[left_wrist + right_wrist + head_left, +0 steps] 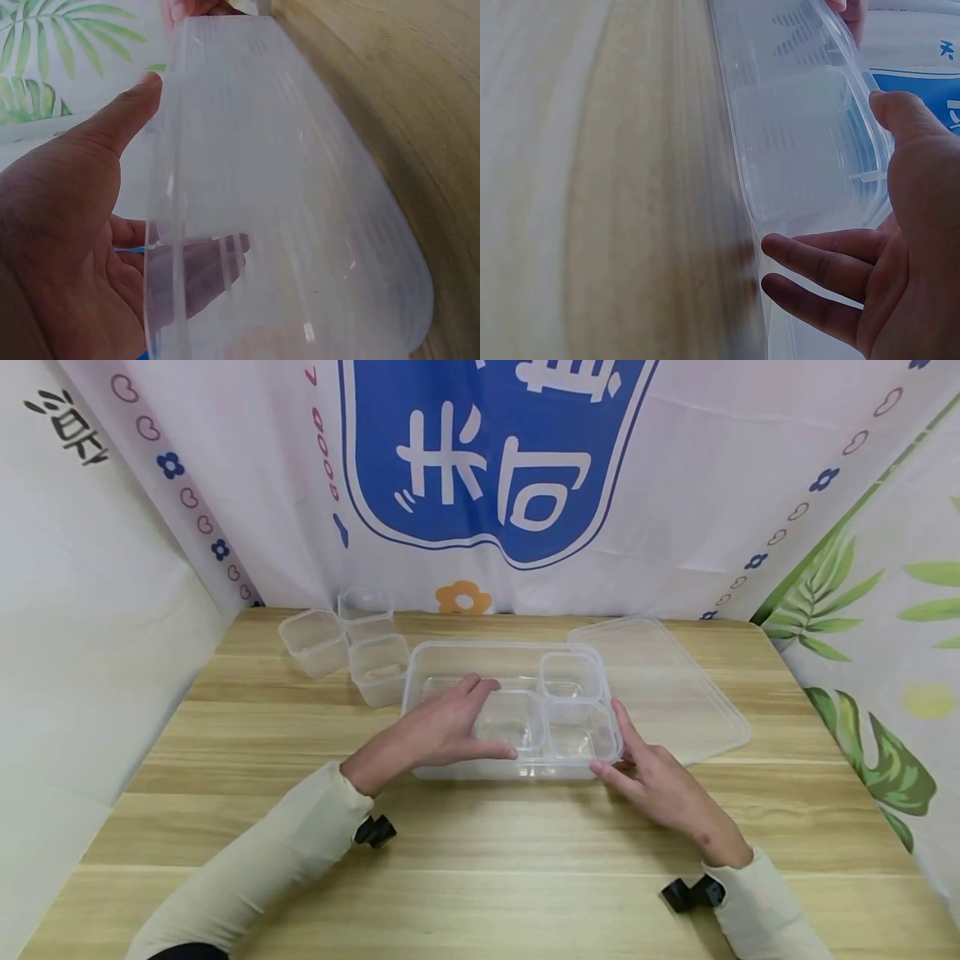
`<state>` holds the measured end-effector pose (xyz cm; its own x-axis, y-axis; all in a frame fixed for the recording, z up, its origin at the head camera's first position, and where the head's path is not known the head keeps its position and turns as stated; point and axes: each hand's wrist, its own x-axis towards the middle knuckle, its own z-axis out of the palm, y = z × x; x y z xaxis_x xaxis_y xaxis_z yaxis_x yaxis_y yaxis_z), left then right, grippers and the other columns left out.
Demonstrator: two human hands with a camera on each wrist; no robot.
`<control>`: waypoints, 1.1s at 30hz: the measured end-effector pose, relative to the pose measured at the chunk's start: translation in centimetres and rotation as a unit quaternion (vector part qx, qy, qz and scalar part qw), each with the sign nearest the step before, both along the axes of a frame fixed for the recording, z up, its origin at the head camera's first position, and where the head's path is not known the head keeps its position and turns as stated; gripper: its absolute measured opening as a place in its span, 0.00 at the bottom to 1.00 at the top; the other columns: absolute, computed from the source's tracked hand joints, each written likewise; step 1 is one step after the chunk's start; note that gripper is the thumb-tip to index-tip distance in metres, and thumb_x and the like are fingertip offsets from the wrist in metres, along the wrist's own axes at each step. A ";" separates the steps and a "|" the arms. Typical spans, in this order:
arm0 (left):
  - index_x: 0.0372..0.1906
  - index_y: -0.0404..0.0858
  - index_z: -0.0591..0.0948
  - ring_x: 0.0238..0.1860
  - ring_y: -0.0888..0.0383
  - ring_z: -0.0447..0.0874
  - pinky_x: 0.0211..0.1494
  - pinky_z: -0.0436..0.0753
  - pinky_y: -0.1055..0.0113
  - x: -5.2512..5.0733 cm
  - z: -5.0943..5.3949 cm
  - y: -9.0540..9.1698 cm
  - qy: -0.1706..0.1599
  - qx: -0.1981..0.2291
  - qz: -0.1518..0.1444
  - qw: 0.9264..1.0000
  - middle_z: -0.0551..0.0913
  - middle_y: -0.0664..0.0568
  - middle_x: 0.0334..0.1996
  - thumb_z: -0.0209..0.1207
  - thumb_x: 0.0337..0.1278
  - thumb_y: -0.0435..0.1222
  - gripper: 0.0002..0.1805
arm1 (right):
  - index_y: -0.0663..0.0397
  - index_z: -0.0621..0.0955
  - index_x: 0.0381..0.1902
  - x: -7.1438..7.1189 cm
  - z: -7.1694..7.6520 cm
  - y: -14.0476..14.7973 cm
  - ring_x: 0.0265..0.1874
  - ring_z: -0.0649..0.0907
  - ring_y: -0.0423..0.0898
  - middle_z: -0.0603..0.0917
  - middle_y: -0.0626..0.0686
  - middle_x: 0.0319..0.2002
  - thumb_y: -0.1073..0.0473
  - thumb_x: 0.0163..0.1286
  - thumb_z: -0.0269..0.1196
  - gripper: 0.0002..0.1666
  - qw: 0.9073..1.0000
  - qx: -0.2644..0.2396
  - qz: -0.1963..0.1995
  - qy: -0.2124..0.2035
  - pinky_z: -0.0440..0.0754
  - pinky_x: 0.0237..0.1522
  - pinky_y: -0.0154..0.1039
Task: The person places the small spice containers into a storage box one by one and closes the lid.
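Observation:
A large clear plastic container (465,770) stands on the table with small clear boxes inside its right part. My left hand (444,722) reaches over its front rim and holds a small box (516,720), thumb at that box's front edge and fingers at its back edge. Through the cloudy wall (292,172) in the left wrist view, its fingers show inside the container. My right hand (663,785) grips the container's front right corner, thumb on the rim and fingers along the side. Two other small boxes (570,675) sit at the right end.
Three more small clear boxes (378,672) stand together behind the container's left end. A flat clear lid (675,693) lies on the wooden table (480,868) at the right, partly behind the container. A printed cloth (675,527) hangs along the table's far edge.

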<state>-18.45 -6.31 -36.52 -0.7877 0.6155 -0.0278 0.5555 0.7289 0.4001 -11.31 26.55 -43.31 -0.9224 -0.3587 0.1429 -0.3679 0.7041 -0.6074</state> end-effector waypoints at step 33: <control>0.76 0.35 0.67 0.53 0.51 0.81 0.58 0.81 0.54 -0.1 -1.5 -0.6 0.004 0.024 -0.049 0.998 0.75 0.42 0.62 0.62 0.62 0.65 0.50 | 0.50 0.40 0.84 0.1 0.1 -0.1 0.46 0.88 0.54 0.88 0.63 0.46 0.51 0.77 0.64 0.56 1.000 0.001 0.004 0.002 0.82 0.52 0.59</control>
<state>-18.55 -6.95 -38.01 -0.7233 0.6905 0.0096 0.6270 0.6508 0.4282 -11.25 26.46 -43.25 -0.9193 -0.3659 0.1452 -0.3752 0.7028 -0.6045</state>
